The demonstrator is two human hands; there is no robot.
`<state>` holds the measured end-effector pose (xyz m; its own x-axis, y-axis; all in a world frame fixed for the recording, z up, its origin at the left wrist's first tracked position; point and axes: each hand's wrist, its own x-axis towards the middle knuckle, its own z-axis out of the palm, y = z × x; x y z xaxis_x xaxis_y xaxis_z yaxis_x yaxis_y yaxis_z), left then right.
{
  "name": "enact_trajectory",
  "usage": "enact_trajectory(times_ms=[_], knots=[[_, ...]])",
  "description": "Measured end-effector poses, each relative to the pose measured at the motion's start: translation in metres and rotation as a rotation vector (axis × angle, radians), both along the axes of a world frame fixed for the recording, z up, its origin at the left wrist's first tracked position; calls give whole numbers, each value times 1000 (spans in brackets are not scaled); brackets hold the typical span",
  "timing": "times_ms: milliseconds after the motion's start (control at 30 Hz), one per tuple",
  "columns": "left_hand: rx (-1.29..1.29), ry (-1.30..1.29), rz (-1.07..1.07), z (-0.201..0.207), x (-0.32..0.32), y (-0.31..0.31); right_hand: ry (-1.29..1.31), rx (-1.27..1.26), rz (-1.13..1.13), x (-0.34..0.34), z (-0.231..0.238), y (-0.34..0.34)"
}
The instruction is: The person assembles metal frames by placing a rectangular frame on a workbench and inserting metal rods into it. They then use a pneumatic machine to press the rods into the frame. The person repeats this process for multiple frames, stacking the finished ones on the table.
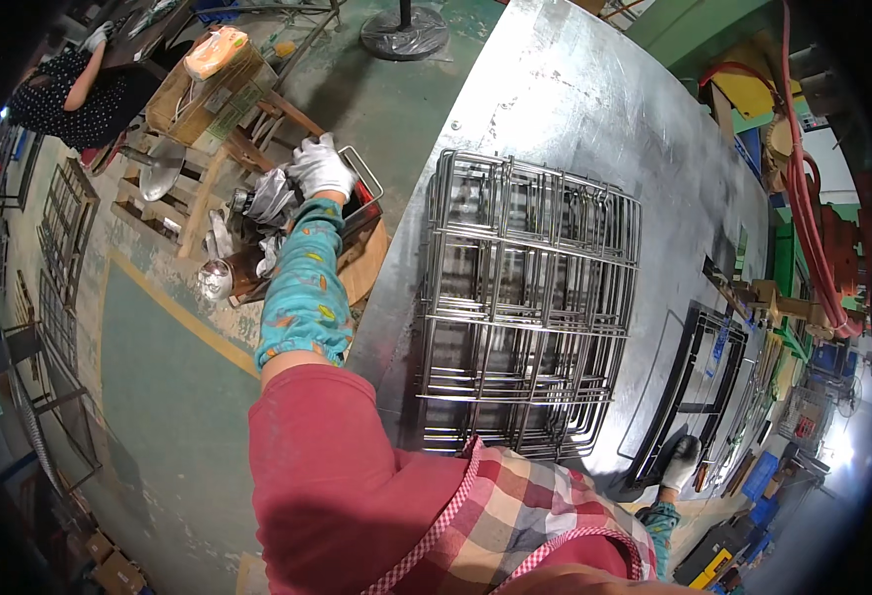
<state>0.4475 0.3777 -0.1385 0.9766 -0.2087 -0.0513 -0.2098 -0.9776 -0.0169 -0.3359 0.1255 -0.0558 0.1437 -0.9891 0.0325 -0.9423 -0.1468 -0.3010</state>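
My left hand [322, 167], in a white glove, is stretched out to the far left beside the table. Its fingers look spread over crumpled grey plastic wrapping [273, 196], next to a red box with a metal handle [363, 177]. No held thing shows in it. My right hand [682, 462], in a white glove with darkened fingers, is at the near end of a black metal frame [703, 382] on the table's right side. How its fingers are bent is not plain. Between my arms lie stacked wire racks [530, 307] of shiny metal rods.
The racks lie on a grey metal table [555, 79]. To the left are a wooden crate [203, 104] with an orange-and-white pack [216, 52], a pallet [153, 213] and a metal-shaded lamp [163, 169]. Red hoses [801, 178] hang at right. A person [69, 99] is far left.
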Motion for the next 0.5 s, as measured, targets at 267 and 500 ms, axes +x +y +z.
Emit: enact_trajectory(times_ms=[267,500], knots=[[-81,-104,-33,-11,-7,2,-25,18,1,0,-1,-2],[-500,-5,-184,-75,58,35,-114,2,-18,-5,-7,-3]])
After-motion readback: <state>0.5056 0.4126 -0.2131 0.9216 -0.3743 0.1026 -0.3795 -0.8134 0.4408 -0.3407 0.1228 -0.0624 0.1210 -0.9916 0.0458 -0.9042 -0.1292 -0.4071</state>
